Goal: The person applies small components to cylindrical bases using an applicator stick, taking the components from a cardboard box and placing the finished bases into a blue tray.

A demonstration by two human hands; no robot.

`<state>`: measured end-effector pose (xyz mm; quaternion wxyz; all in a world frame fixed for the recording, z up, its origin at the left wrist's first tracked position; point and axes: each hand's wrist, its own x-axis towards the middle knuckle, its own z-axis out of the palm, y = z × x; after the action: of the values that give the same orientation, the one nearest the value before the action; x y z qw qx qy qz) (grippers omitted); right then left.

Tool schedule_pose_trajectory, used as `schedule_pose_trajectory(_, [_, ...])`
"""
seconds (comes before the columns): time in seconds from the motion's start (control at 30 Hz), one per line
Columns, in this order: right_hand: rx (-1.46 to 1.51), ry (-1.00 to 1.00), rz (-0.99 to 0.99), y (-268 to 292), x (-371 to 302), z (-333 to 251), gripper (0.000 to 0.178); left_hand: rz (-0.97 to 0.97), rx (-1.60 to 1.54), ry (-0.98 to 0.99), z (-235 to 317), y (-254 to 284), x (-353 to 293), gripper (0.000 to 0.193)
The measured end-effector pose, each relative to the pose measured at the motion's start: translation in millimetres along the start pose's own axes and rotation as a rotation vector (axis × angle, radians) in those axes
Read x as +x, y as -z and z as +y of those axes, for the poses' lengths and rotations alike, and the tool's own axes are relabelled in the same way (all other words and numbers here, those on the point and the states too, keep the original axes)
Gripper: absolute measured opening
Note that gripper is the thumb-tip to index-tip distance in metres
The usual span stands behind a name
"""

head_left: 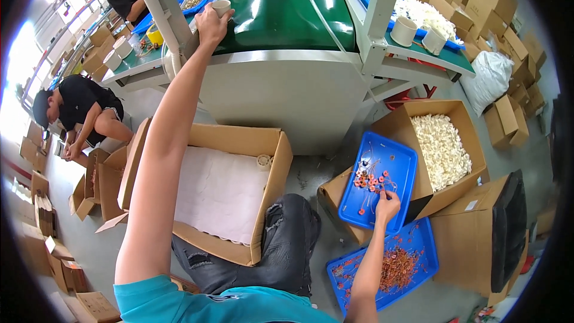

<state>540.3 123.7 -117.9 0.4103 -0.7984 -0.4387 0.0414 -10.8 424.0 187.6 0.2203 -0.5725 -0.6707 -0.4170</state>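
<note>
My left arm reaches far up to the green conveyor belt (275,21). There my left hand (210,26) is closed around a small white cup-shaped piece (221,6), held upright at the belt's left edge. Low on the right, my right hand (387,204) is over a blue tray (402,158). Its fingers are pinched together among small red-orange parts with thin wires (369,180); what lies between the fingertips is too small to make out. A second blue tray (427,257), below the first, holds a heap of similar red-orange wired parts (399,268).
An open carton (276,185) with a white sheet and a white round piece stands by my legs. At right, another carton (472,143) holds many white pieces. White cylinders (403,31) stand on the right side table. A person (89,104) sits at left; another works beyond the belt's post.
</note>
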Motion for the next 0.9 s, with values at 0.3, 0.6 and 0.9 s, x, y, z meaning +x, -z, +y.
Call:
schedule_pose_trajectory(0.3, [0.443, -0.22, -0.055, 41, 6, -41, 0.017, 0.369, -0.022, -0.308, 11, 19, -10, 0.063])
schedule_pose_trajectory(0.6, [0.552, -0.153, 0.156, 105, -24, -59, 0.022, -0.211, -0.406, -0.238, -6, 71, -376, 0.04])
schedule_pose_trajectory(0.9, [0.547, -0.195, 0.137, 146, -64, -29, 0.027, -1.348, -0.226, -0.226, -25, 23, -503, 0.069])
